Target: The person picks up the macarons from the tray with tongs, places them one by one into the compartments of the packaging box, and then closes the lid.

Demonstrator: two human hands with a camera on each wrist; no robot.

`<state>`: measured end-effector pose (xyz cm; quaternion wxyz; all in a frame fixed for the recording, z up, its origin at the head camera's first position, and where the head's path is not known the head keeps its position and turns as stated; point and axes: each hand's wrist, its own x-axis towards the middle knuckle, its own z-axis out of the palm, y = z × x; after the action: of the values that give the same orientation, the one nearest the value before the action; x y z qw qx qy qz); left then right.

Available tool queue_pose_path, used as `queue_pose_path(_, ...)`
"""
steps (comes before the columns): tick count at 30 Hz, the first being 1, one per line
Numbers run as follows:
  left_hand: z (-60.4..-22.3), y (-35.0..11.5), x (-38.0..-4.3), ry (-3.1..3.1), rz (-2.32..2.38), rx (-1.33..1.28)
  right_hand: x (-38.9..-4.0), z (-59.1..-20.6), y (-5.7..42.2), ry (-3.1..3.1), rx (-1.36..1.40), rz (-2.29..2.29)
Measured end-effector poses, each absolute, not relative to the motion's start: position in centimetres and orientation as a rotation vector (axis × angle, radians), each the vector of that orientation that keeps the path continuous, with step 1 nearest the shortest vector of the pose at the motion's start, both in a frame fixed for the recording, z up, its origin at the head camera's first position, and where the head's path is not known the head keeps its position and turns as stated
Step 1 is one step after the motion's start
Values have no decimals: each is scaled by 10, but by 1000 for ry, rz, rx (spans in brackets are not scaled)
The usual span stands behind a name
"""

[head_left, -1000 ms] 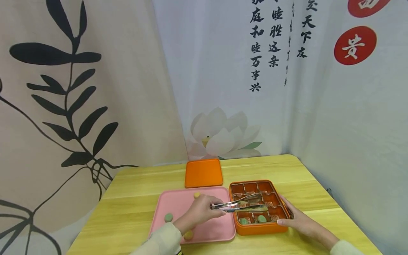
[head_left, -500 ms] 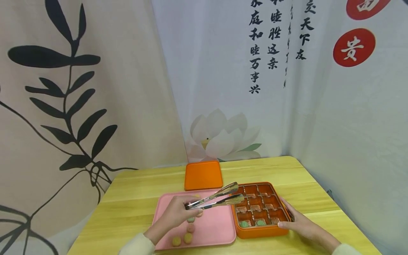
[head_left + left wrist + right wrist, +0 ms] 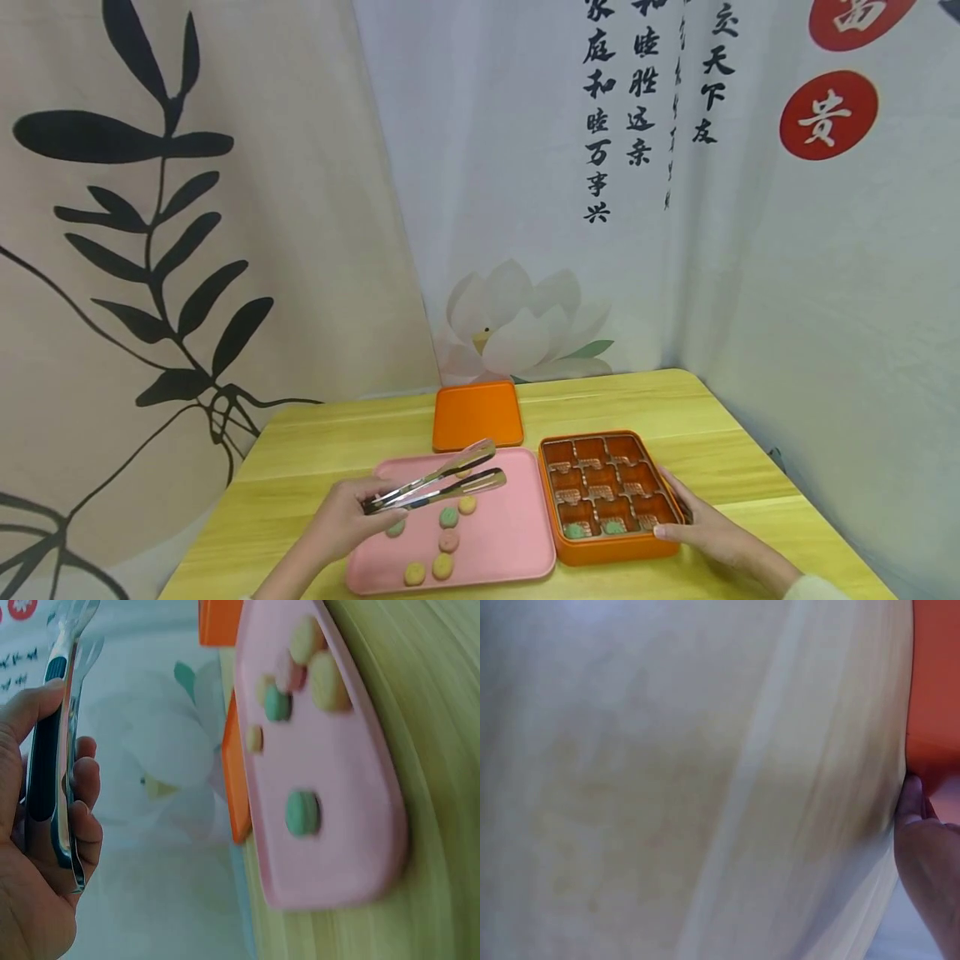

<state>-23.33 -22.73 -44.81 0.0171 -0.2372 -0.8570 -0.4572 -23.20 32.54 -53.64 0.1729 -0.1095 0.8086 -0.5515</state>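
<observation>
Pale fabric hangings (image 3: 495, 192) form the background, printed with a dark leafy plant (image 3: 108, 137), a white lotus (image 3: 525, 317), black calligraphy (image 3: 597, 83) and red ovals (image 3: 828, 115) bearing white characters. Before them stands a yellow wood-grain surface (image 3: 315, 450).

The person's left hand (image 3: 356, 510) grasps a pair of metal tongs (image 3: 48, 765), fingers and thumb wrapped round the dark-padded handles. The tongs point forward and to the right above a pink tray (image 3: 513, 533), their two ends standing apart.

Seven macarons lie on the tray. One green macaron (image 3: 302, 814) sits alone toward the left, close to the hand in the head view. The others are a second green macaron (image 3: 448, 517), a pink macaron (image 3: 448, 541) and four yellow ones; two of the yellow macarons (image 3: 442, 567) lie side by side near the front edge, and one farther back is partly hidden by the tongs.

Just right of the tray stands an orange box (image 3: 615, 552) with nine compartments in three rows. Two green macarons (image 3: 576, 531) occupy the left and middle compartments of its nearest row. The right hand (image 3: 705, 525) grips the box at its near right corner, thumb at the front and fingers along the side wall, partly hidden; the right wrist view is blurred. An orange lid (image 3: 477, 417) lies flat behind the tray.
</observation>
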Motion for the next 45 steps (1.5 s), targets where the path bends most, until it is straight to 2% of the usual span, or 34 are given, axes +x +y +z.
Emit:
queue_pose_path(23,-479,-327,-231,-2873,-1234,-393,-229,-533,324,2323,-245,-1528)
queue_pose_path(38,-496,-355,-222,-2969,-1105,-346,-230,-533,326,2332,-242,-1499)
queue_pose_path(45,-504,-357,-218,-3030,-1137,-174,-229,-533,325,2339,-259,-1508)
